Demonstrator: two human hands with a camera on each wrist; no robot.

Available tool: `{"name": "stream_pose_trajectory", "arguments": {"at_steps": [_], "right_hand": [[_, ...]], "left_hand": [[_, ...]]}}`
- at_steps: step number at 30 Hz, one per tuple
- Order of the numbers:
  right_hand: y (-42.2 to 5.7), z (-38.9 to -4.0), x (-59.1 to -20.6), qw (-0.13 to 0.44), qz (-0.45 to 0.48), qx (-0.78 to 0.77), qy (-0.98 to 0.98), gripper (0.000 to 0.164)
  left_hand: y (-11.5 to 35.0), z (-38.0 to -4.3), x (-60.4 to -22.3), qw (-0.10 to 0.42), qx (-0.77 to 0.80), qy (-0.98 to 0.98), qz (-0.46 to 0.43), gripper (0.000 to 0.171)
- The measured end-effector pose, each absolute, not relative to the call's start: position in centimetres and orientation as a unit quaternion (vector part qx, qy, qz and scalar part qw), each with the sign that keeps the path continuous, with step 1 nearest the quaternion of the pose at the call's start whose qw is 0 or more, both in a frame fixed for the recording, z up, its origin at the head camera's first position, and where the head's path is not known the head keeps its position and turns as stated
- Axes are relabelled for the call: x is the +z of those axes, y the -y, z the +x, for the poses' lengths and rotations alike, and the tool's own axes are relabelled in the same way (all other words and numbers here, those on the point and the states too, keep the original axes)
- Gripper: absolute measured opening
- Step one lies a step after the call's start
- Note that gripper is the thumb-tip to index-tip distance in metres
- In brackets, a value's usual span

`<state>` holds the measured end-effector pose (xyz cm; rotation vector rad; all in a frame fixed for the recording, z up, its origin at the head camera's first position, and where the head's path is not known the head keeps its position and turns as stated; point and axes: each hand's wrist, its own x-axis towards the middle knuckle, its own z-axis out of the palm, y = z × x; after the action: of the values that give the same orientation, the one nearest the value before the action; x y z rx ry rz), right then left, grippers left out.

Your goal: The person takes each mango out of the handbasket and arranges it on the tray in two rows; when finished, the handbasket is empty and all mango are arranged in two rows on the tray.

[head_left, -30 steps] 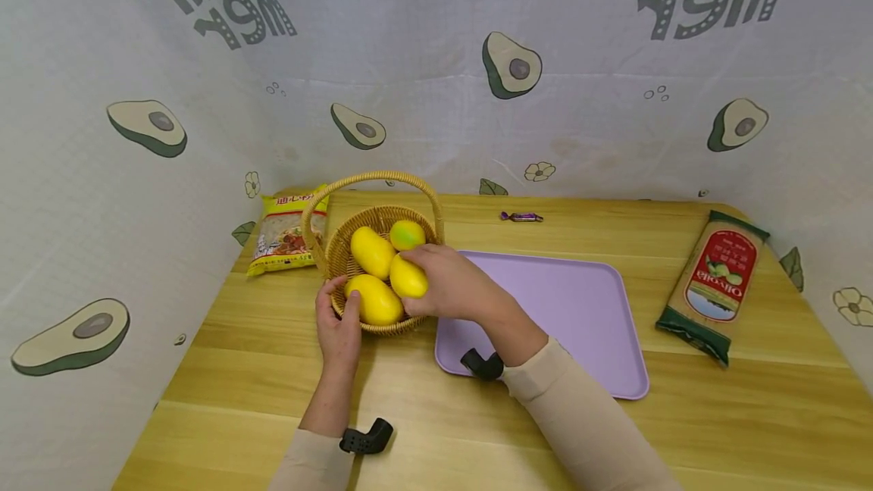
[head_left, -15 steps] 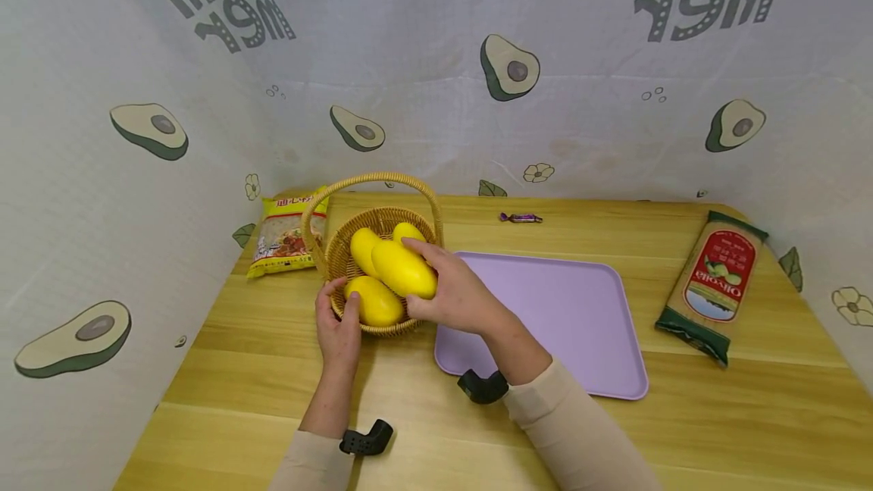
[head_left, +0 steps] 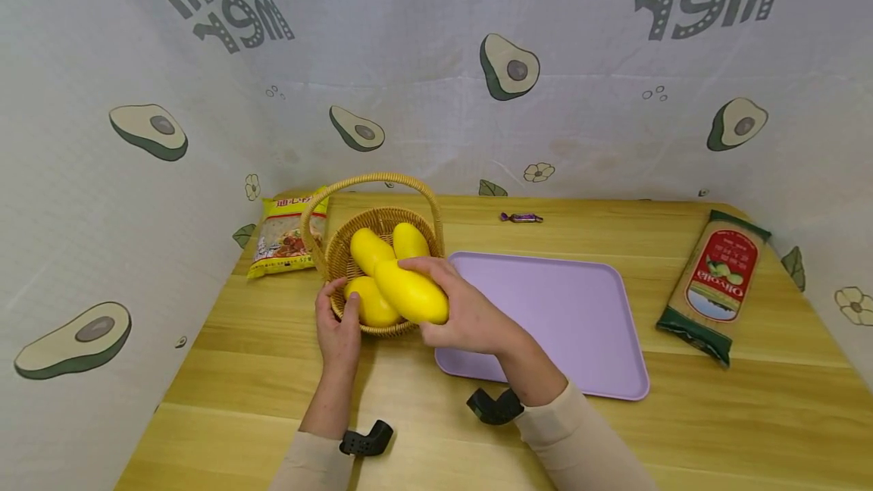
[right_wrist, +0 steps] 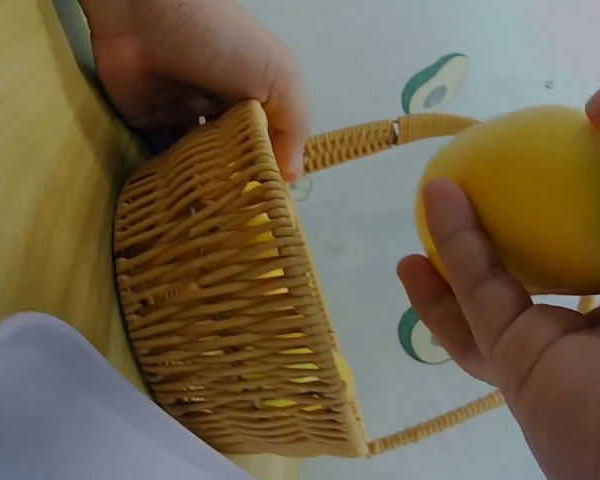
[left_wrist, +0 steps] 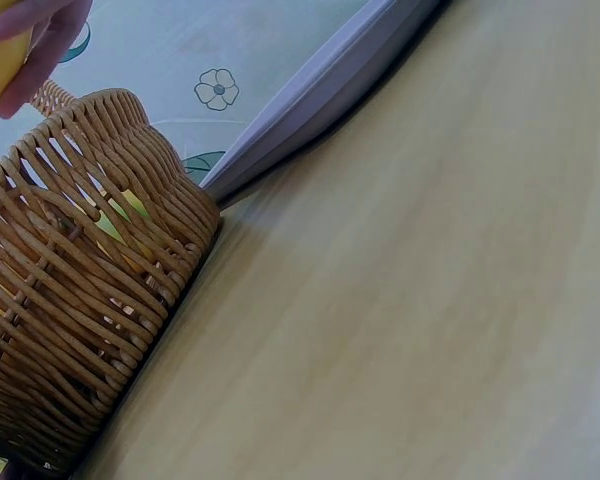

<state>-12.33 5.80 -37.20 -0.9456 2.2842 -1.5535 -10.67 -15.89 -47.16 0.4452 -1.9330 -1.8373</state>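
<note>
My right hand holds a yellow mango over the front right rim of a wicker basket. In the right wrist view, this mango is up off the basket, with fingers and thumb around it. At the basket's left front, my left hand grips the rim, its thumb over the edge in the right wrist view. Inside lie three other mangoes: one at back left, another at back right, and a front mango partly covered by the held one.
A purple tray lies right of the basket, under the right forearm. Left of the basket is a yellow food packet. A small purple-wrapped candy sits at the back, and an Olivoilà noodle pack at far right. The basket's arched handle stands up.
My right hand has raised one mango from among the others and drawn it toward the front right. The left hand has stayed on the basket rim.
</note>
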Motion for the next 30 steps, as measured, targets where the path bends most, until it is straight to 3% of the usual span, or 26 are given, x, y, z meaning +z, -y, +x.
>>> {"name": "stream_pose_trajectory", "arguments": {"at_steps": [12,21,30], "right_hand": [[-9.0,-12.6,-36.5,0.153,-0.389,-0.460,-0.783,0.081],[-12.3,-13.8,-36.6,0.117,-0.414,-0.496,-0.754,0.048],[-13.2,-14.7,-36.4,0.076,-0.294,-0.510,-0.804,0.071]], "left_hand": [[16.0,-10.7,-47.4,0.212,-0.661,0.702,0.160,0.033],[16.0,-10.6,-47.4,0.209,-0.662,0.702,0.161,0.033],[16.1,-10.7,-47.4,0.206,-0.661,0.702,0.165,0.034]]}}
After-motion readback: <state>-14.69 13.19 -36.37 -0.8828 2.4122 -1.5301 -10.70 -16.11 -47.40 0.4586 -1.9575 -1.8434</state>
